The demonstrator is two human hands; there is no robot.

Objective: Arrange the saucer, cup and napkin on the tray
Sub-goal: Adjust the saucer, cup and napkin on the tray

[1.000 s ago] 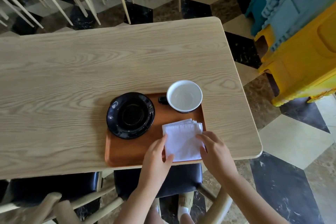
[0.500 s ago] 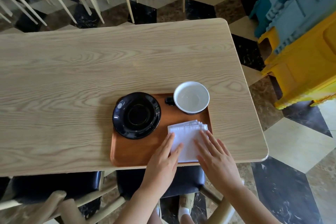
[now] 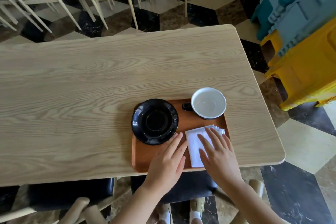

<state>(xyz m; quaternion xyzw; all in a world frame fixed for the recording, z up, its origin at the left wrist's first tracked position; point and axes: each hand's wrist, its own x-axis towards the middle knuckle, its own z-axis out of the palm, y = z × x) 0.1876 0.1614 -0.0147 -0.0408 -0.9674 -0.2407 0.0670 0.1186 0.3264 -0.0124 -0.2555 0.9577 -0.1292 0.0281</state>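
Your right hand (image 3: 219, 156) lies flat with fingers spread on the white napkin (image 3: 196, 146), pressing it down rather than gripping it. Your left hand (image 3: 168, 162) rests open on the brown tray (image 3: 145, 158) just left of the napkin, grasping nothing. The black saucer (image 3: 155, 121) sits just beyond your left fingertips, at the tray's left end. The cup (image 3: 208, 103) stands upright beyond your right hand, in the tray's far right corner, handle pointing left.

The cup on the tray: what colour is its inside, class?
White inside; the cup has a dark outside and handle, clearest in the head view.
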